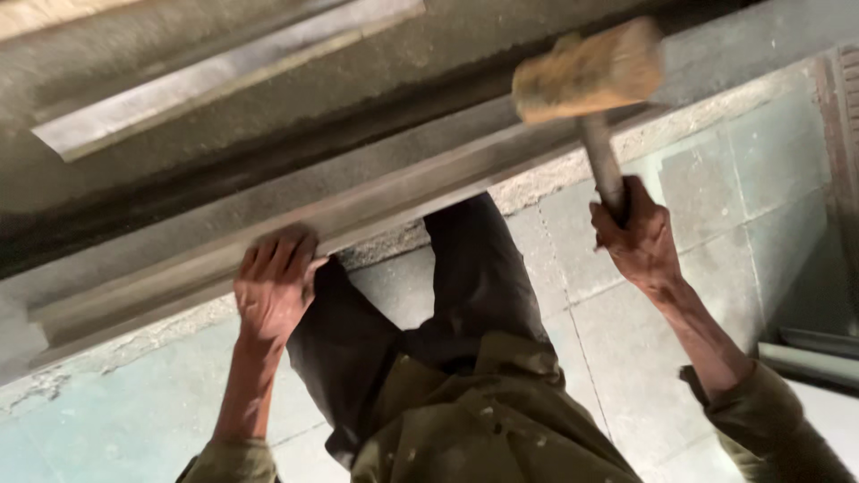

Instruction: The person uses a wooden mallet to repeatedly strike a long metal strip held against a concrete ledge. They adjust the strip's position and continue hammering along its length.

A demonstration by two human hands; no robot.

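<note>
Now my right hand has its fingers clenched around the handle of the mallet, whose pale head is lifted above the long grey beam. My left hand presses flat on the near edge of this beam, fingers spread, grasping nothing (only steadying). The beam lies across the stone surface, so I judge the striking is in the middle, not finished.

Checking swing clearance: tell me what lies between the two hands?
In the head view, the person's dark-trousered leg lies between left hand and right hand.
</note>
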